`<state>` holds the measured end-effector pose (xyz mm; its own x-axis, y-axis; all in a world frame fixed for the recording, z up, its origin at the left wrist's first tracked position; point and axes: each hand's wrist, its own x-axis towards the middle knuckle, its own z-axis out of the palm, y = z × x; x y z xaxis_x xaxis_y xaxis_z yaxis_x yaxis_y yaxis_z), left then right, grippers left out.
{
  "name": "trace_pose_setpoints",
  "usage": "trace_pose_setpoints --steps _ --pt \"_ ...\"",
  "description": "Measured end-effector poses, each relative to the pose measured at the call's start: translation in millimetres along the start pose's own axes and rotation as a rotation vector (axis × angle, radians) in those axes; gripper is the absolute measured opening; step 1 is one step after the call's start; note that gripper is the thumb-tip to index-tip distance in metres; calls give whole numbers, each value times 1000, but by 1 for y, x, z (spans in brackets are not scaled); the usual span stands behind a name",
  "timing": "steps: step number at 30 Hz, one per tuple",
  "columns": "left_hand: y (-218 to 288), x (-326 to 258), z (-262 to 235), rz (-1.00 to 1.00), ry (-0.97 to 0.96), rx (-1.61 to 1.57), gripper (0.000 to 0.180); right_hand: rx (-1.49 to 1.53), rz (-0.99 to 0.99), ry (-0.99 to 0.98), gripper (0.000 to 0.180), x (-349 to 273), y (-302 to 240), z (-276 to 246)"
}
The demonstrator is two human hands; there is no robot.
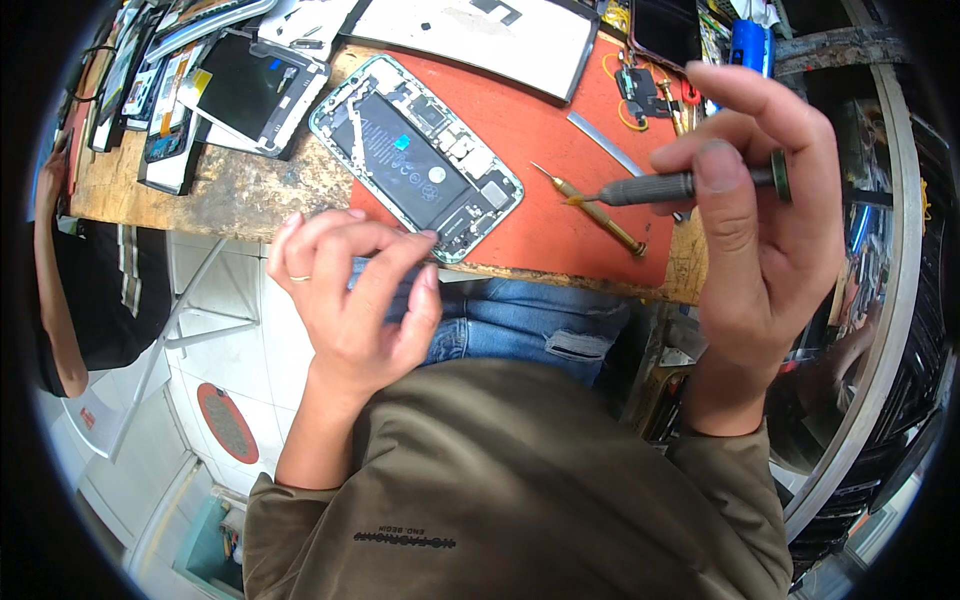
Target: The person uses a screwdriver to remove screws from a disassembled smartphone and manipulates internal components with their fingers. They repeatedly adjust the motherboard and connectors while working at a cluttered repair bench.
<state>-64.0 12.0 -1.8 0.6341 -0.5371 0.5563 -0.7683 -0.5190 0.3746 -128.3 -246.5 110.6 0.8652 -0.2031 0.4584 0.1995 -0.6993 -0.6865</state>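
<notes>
An opened smartphone (425,185) with a light green frame lies slanted on the mat, its black battery and circuit board showing. My left hand (350,275) is at its near edge, fingers bent and apart, with the index fingertip at the lower corner. Nothing shows between thumb and index finger. Right of the phone, my right hand (755,205) grips a small screwdriver (650,189) with a dark grey handle and green end. Its tip points left, away from the phone. A thin brass-coloured screwdriver (603,218) lies on the mat, partly behind that tip.
The orange mat (560,265) covers part of a worn wooden bench (255,205). Phone parts and a dark screen panel (243,88) crowd the left. A white tray (480,35) stands at the back. At far left, another person's arm (55,290) shows beside a white chair.
</notes>
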Motion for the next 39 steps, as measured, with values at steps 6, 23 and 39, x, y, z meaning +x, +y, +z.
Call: trace_pose_setpoints --steps 6,23,39 --pt "6 -2 7 10 -11 -15 25 -177 41 2 30 -11 21 -9" --pt "7 -7 15 98 49 -1 31 -17 175 -90 11 -15 34 23" --pt "-7 14 1 -96 161 -220 15 -132 195 -793 21 43 51 41"
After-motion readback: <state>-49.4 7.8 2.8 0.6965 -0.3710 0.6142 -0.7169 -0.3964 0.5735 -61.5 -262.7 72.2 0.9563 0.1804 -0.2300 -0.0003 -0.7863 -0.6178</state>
